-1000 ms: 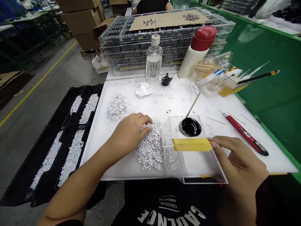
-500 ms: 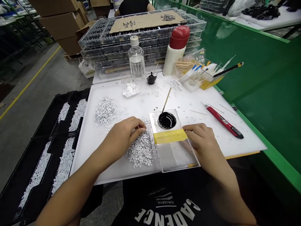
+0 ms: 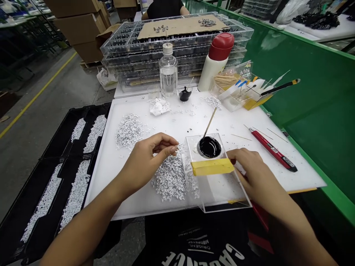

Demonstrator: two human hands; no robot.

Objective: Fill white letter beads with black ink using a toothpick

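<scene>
My left hand (image 3: 151,157) hovers at the top of a pile of tiny white curved pieces (image 3: 170,181), thumb and forefinger pinched together. Whatever lies between those fingertips is too small to make out. To the right of the pile is a clear acrylic stand (image 3: 222,192) with a yellow tape strip (image 3: 213,167) across it. On its top sits a small round cup of glossy black liquid (image 3: 210,147), a thin wooden stick (image 3: 210,120) leaning in it. My right hand (image 3: 248,168) is closed at the stand's right edge; its fingertips are partly hidden.
Another pile of white pieces (image 3: 129,131) lies left. A red utility knife (image 3: 273,149) and thin sticks lie right. Behind are a crumpled tissue (image 3: 160,106), glass bottle (image 3: 168,72), thermos (image 3: 216,61) and tool box (image 3: 241,92). Black trays (image 3: 66,162) stand beside the table.
The acrylic stand with its cup has shifted slightly right, along with my right hand. My left hand has risen a little from the pile, still pinched. The whole view has also shifted.
</scene>
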